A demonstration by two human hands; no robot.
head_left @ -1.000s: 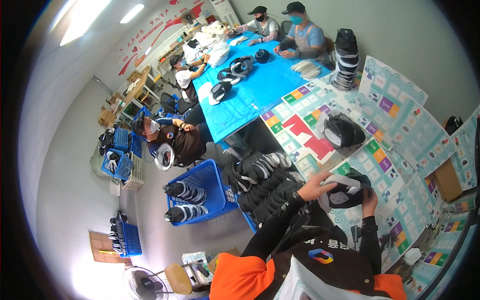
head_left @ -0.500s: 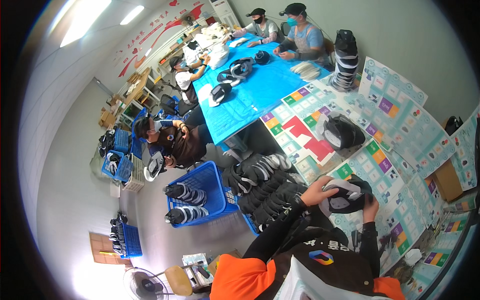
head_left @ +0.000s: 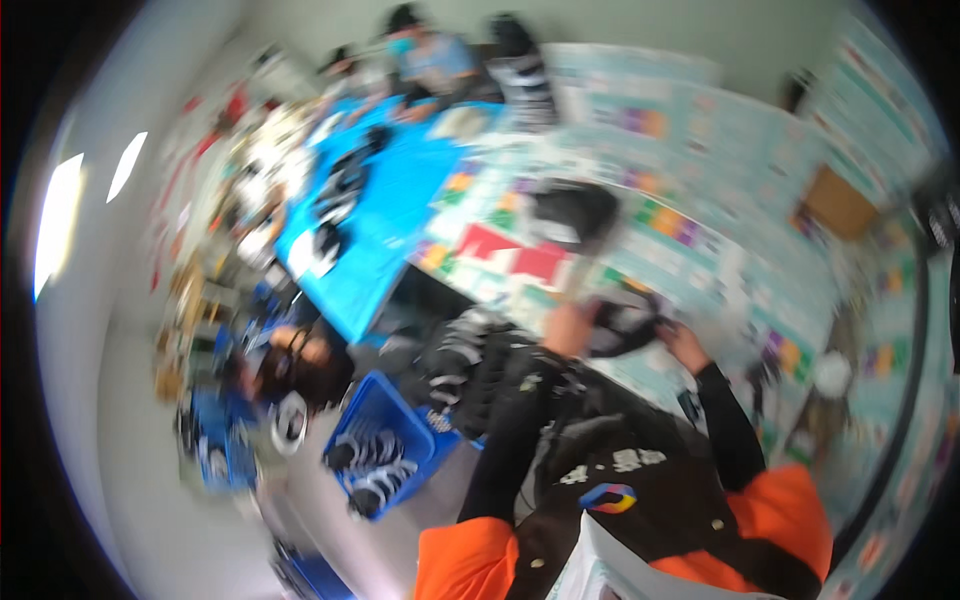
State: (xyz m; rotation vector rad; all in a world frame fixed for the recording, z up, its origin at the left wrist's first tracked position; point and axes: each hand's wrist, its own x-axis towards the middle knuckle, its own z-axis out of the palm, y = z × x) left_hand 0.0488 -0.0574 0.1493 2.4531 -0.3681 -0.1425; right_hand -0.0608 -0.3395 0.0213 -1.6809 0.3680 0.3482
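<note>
At the near edge, the person wears a dark apron (head_left: 640,500) over orange sleeves (head_left: 465,560), with black covers on the forearms; in front of it the left hand (head_left: 570,328) grasps the left edge of a dark, rounded fabric cap with a pale grey patch (head_left: 625,322), fingers closed on it; the right hand (head_left: 686,347) is at the cap's right edge with fingers bent, though motion blur makes it hard to say whether they pinch it or only touch it. The cap is held over a table spread with white-and-teal printed sheets (head_left: 715,285).

To the left of the arms lie dark caps in a heap (head_left: 480,365); beside them a blue plastic basket (head_left: 405,408) holds two nested rows of black-and-grey caps (head_left: 375,450). Beyond the held cap, another black cap (head_left: 575,212) sits on the sheets, near a red paper piece (head_left: 538,262); a tall stack of black-and-grey caps (head_left: 525,85) stands farther back; a bright blue table cover (head_left: 385,235) carries more dark caps (head_left: 345,185), and a co-worker in blue (head_left: 437,62) sits behind it.
</note>
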